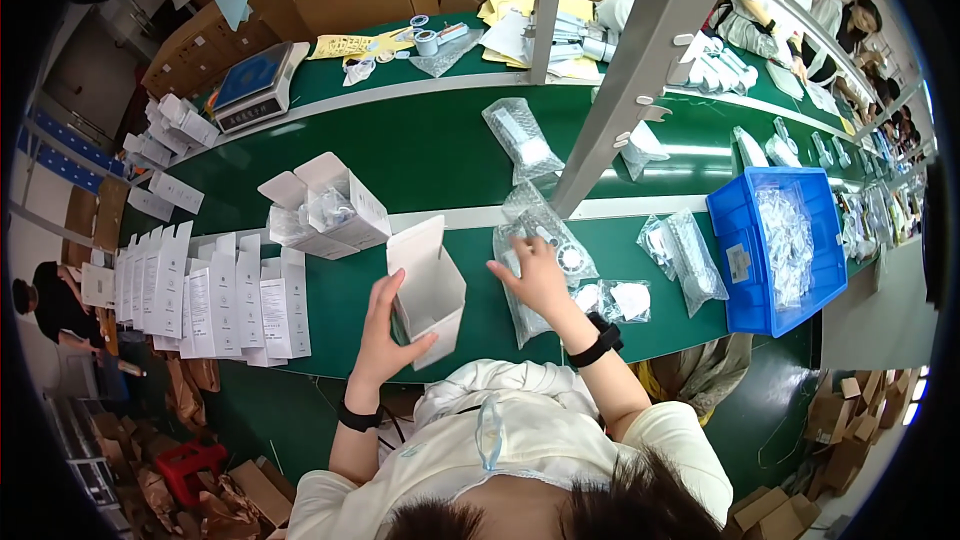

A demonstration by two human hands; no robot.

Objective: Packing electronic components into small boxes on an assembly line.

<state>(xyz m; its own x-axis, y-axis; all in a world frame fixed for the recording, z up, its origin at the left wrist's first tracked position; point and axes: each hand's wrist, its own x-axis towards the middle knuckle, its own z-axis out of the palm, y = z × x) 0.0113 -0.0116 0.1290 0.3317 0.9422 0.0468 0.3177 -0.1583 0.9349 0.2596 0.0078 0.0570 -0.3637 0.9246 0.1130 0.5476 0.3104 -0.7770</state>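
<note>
My left hand [380, 335] grips an upright white cardboard box [434, 290] by its side, thumb near the lower edge and fingers along the left wall. The box's top is unfolded and no contents show inside. My right hand [540, 278] reaches over bubble-wrapped packages [520, 310] in the middle of the bench, its thumb and fingers apart. It seems to touch the wrap, though the fingertips are partly hidden. Beside that hand lies a small clear bag [628, 301] with a white part inside. Another bubble-wrapped package [697, 262] rests further right.
Several white boxes [240, 300] stand in rows at the left. Two filled boxes [335, 208] sit behind my left hand. A blue bin [730, 240] of clear bags stands at the right. A metal post [630, 70] rises beyond my right hand. A scale [262, 85] sits far left.
</note>
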